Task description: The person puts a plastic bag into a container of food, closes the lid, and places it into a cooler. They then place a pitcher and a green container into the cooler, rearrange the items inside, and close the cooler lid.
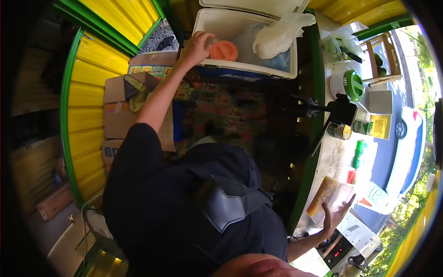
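My left hand point(197, 49) reaches over the left end of a white-lined cooler box point(201, 27), fingers curved and apart, right beside a round orange lid point(224, 51) inside it. A white plastic bag point(282, 37) with something in it rests at the cooler's right side. On the counter to the right, my right hand point(333, 218) has its thumb and fingers spread. It overlaps the near end of a clear plastic container point(328, 197) with orange-yellow contents.
A phone on a stand point(342, 111) juts over the counter point(334, 154). Farther up stand a tub with a green lid point(354, 85), a can point(340, 131) and a wooden rack point(382, 57). A metal appliance point(357, 233) sits below the container. Cardboard boxes point(115, 117) are stacked at left.
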A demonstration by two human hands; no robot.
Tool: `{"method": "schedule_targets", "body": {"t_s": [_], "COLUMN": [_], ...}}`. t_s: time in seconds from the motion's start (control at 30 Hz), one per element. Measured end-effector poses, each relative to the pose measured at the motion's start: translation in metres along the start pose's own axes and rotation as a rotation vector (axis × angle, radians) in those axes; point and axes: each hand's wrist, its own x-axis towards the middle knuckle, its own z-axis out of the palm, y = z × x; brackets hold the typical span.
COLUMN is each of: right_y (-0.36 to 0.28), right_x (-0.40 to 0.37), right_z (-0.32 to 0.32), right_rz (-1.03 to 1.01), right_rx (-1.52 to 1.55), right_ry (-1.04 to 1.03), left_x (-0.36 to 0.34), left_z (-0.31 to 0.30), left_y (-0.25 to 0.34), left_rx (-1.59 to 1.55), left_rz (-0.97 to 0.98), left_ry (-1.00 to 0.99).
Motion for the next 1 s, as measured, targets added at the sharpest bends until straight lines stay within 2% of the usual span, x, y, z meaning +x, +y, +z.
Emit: {"method": "schedule_targets", "body": {"t_s": [0.1,0.23,0.3,0.37,0.57,0.8,0.87,1.0], "right_y": [0.013,-0.049,-0.048,-0.056,-0.076,-0.160,-0.186,-0.238], "right_x": [-0.020,-0.037,-0.041,-0.046,-0.057,-0.075,-0.080,-0.085], "right_z": [0.017,0.032,0.049,0.062,0.095,0.122,0.132,0.149], "right_rz": [0.016,0.009,0.009,-0.006,-0.067,0.082,0.126,0.150], "right_rx": [0.009,-0.025,-0.052,-0.029,-0.065,-0.055,-0.019,-0.018], "right_ry": [-0.052,-0.112,-0.126,-0.155,-0.232,-0.318,-0.310,-0.329], "left_x": [0.023,0.047,0.059,0.073,0.103,0.130,0.136,0.153], "left_z": [0.020,0.037,0.040,0.048,0.080,0.138,0.148,0.160], "left_y": [-0.017,-0.036,-0.042,-0.052,-0.083,-0.156,-0.164,-0.164], "left_rx": [0.086,0.281,0.370,0.514,0.580,0.753,0.731,0.611], "left_rz": [0.051,0.075,0.065,0.161,0.294,0.429,0.367,0.287], "left_ry": [-0.104,-0.222,-0.292,-0.359,-0.554,-0.829,-1.042,-1.156]}}
